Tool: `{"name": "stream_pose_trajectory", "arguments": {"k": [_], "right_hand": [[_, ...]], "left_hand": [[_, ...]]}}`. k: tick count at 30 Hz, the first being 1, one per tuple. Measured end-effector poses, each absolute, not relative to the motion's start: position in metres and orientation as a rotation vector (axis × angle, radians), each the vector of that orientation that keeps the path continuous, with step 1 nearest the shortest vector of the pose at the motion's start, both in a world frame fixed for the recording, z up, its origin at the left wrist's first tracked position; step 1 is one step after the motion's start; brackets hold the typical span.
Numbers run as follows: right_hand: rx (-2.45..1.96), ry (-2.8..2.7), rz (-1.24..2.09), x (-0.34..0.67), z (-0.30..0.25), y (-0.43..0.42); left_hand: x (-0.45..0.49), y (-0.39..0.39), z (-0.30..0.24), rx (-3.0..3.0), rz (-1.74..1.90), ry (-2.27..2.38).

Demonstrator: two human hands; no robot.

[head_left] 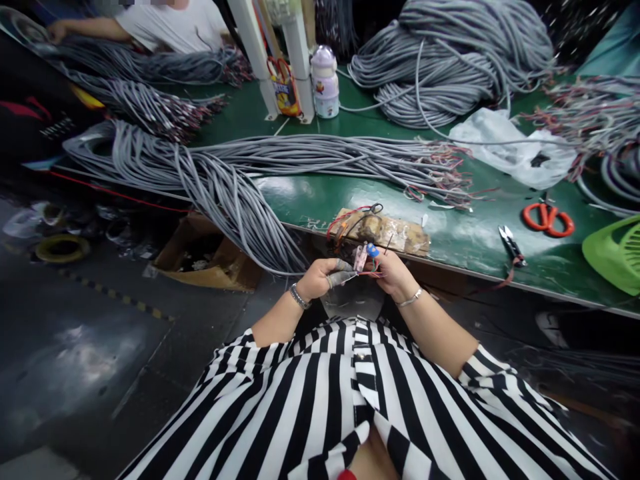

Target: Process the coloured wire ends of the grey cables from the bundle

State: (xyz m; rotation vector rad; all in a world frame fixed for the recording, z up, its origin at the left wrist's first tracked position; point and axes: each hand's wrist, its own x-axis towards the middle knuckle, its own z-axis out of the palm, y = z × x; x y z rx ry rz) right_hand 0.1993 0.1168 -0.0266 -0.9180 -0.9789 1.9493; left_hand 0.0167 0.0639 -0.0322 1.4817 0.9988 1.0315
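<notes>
In front of my body, both hands meet at the bench's near edge. My left hand point(320, 277) is closed in a pinch, its fingertips wrapped in grey, on the end of a grey cable point(285, 272) that comes from the left. My right hand point(393, 273) is closed on thin red and green wires point(373, 272) fanning out of the cable end. A small blue piece point(372, 250) and a pinkish piece point(360, 257) show at its fingertips; I cannot tell what they are. Just beyond the hands lies a worn wooden block point(400, 233) with dark and red leads.
Grey cable bundles point(320, 153) lie across the green bench point(295, 200). Orange-handled scissors point(547, 219), small snips point(511, 243) and a green basket point(615, 253) are at the right. A bottle point(325, 83) stands by a white post. A cardboard box point(200, 253) sits below left; another person point(170, 27) works opposite.
</notes>
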Motion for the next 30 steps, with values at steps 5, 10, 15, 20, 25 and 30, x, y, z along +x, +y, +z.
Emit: {"name": "stream_pose_trajectory", "arguments": {"k": [5,10,15,20,25,30], "right_hand": [[-0.906,-0.934,1.988,0.199,-0.031,0.117],[-0.939,-0.819,2.096,0.204,-0.04,0.114],[-0.934,-0.765,2.184,0.215,-0.048,0.107],[-0.982,-0.786,2.169,0.224,-0.053,0.101],[-0.958,-0.871,2.176,0.226,-0.052,0.098],[-0.988,-0.909,2.183,0.226,-0.05,0.094]], "left_hand": [[0.019,0.066,-0.036,1.504,1.009,1.006],[0.016,0.058,-0.036,1.492,1.041,1.011],[0.009,0.032,-0.034,1.515,1.035,1.052],[0.003,0.003,-0.034,1.608,1.105,1.054],[0.001,-0.015,-0.038,1.654,1.155,1.088],[0.0,-0.019,-0.042,1.614,1.149,1.141]]}}
